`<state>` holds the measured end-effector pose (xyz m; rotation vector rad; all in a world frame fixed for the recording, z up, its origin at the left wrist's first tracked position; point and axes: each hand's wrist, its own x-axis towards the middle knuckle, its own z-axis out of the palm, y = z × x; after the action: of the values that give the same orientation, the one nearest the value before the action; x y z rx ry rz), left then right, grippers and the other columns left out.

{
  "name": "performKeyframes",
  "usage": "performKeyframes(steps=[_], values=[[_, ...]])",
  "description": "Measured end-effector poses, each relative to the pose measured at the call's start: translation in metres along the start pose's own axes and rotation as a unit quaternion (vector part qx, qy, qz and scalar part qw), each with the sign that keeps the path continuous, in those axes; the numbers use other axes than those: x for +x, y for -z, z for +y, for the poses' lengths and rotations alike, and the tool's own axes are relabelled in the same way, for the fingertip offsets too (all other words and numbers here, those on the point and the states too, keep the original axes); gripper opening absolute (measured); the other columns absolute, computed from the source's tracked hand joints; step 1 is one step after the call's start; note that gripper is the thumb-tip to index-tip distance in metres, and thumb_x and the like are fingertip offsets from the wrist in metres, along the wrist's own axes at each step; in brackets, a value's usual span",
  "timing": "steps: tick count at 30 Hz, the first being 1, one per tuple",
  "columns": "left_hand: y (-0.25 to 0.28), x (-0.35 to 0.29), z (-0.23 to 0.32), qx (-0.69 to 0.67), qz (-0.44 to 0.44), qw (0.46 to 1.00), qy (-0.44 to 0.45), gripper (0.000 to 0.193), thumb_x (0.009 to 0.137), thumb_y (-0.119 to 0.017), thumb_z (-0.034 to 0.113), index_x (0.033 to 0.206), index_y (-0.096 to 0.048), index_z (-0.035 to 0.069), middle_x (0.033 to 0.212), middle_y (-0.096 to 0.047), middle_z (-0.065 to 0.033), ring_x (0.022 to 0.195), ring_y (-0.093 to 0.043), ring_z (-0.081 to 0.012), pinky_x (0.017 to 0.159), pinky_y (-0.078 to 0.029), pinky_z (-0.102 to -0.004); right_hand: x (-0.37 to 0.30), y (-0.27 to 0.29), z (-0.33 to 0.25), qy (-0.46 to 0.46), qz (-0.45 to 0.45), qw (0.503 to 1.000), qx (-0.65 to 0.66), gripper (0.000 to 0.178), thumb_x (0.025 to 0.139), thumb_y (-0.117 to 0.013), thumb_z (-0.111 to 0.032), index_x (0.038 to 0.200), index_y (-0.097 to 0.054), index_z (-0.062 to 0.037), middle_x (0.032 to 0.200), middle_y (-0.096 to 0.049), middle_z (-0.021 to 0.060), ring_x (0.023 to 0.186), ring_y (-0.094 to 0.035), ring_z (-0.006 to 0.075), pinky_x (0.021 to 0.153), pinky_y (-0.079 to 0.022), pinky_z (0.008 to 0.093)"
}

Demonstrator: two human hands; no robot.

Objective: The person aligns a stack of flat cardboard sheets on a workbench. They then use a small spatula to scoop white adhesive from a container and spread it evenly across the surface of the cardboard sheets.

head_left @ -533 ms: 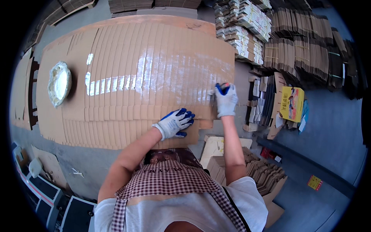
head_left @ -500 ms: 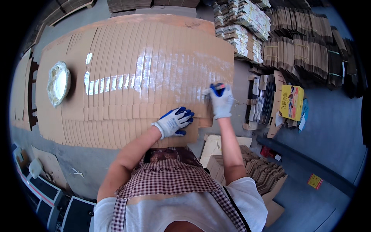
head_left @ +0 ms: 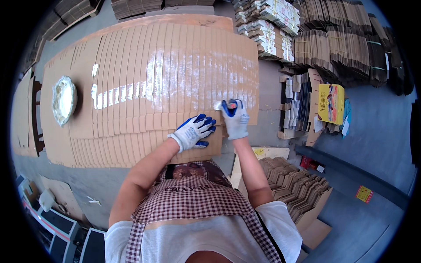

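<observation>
Clearly the gloved right hand (head_left: 236, 117) grips a brush-like tool (head_left: 232, 105) (mostly hidden) at white-smeared cardboard sheets (head_left: 131, 72); the gloved left hand (head_left: 192, 133) rests on them, fingers spread

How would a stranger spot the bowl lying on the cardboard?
Find the wide spread of overlapping brown cardboard sheets filling the upper left. Near its left end rests the bowl. Its rounded shape and crumpled whitish rim set it apart from the flat sheets.
</observation>
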<state>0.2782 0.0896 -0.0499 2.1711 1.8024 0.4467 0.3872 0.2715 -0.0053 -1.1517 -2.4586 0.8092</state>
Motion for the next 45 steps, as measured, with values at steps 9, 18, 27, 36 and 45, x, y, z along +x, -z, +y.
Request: performKeyframes(steps=[9,18,27,36,45], values=[[0.002,0.003,0.001,0.0,-0.005,1.0,0.0,0.065,0.093,-0.055,0.055,0.142,-0.055,0.011,0.153,-0.045,-0.0098,0.141,-0.041,-0.0277,0.12,-0.027,-0.0468,0.015,0.036,0.043,0.021,0.129,0.988,-0.077,0.038,0.085,-0.078,-0.034,0.102,-0.061,-0.0044,0.103,-0.06,0.0162,0.089,-0.064,0.0373,0.08,-0.052,0.0447],[0.005,0.002,0.004,-0.005,-0.005,1.0,0.008,0.064,0.094,-0.055,0.055,0.141,-0.056,0.012,0.153,-0.045,-0.0097,0.141,-0.041,-0.0275,0.12,-0.027,-0.0463,0.026,0.01,0.013,0.071,0.112,0.989,0.071,0.029,0.086,-0.078,-0.027,0.098,-0.062,-0.0058,0.103,-0.064,0.0147,0.086,-0.064,0.0341,0.076,-0.052,0.0437],[0.001,0.001,0.002,-0.008,0.0,1.0,0.005,0.064,0.094,-0.055,0.055,0.14,-0.056,0.012,0.153,-0.045,-0.0096,0.142,-0.041,-0.0272,0.12,-0.027,-0.0467,0.014,0.024,-0.005,-0.032,0.108,0.993,0.039,0.033,0.083,-0.082,-0.023,0.102,-0.063,-0.0037,0.093,-0.064,0.0162,0.082,-0.065,0.0358,0.075,-0.053,0.0424],[0.003,0.002,0.001,-0.013,-0.004,1.0,0.002,0.064,0.094,-0.055,0.055,0.141,-0.055,0.011,0.154,-0.045,-0.0098,0.141,-0.041,-0.0275,0.12,-0.027,-0.0467,-0.005,0.014,0.01,-0.027,0.14,0.99,-0.004,0.029,0.082,-0.083,-0.019,0.098,-0.063,-0.0041,0.097,-0.064,0.0142,0.082,-0.065,0.0313,0.076,-0.052,0.0393],[0.001,0.002,0.0,-0.013,-0.006,1.0,0.001,0.066,0.094,-0.055,0.056,0.142,-0.055,0.011,0.153,-0.045,-0.0093,0.141,-0.041,-0.0277,0.12,-0.027,-0.0467,-0.013,0.006,0.011,0.012,0.136,0.99,-0.028,0.032,0.084,-0.082,-0.023,0.102,-0.064,-0.0052,0.099,-0.065,0.0152,0.085,-0.066,0.0351,0.074,-0.053,0.0412]])
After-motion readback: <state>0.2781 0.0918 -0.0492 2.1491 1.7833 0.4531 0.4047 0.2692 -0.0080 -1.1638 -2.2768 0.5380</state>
